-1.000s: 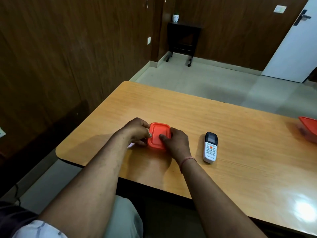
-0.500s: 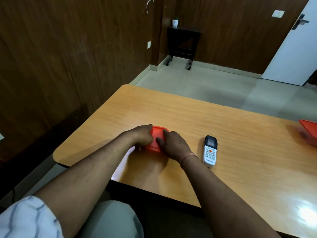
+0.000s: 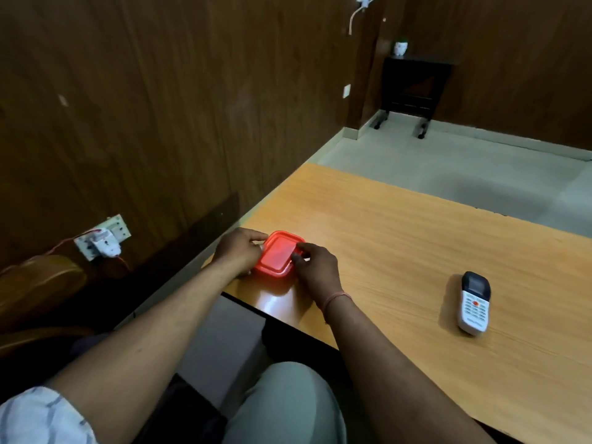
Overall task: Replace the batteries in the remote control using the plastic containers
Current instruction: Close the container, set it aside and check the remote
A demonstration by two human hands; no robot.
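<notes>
A small plastic container with a red lid (image 3: pixel 276 255) sits near the front left corner of the wooden table (image 3: pixel 400 245). My left hand (image 3: pixel 238 249) grips its left side. My right hand (image 3: pixel 315 265) holds its right edge, fingertips on the lid's rim. The lid lies flat on the box; the contents are hidden. A white remote control (image 3: pixel 474 303) with a dark screen and orange button lies face up to the right, well apart from both hands.
The table's left and near edges run close to the container. A dark wood-panelled wall stands on the left with a white socket board (image 3: pixel 104 237) and red wire. A dark side table (image 3: pixel 413 88) stands on the tiled floor at the back.
The view has swung left, so the second red container at the far right is out of frame. Both hands stay on the red-lidded container; the right fingers have shifted to its right rim.
</notes>
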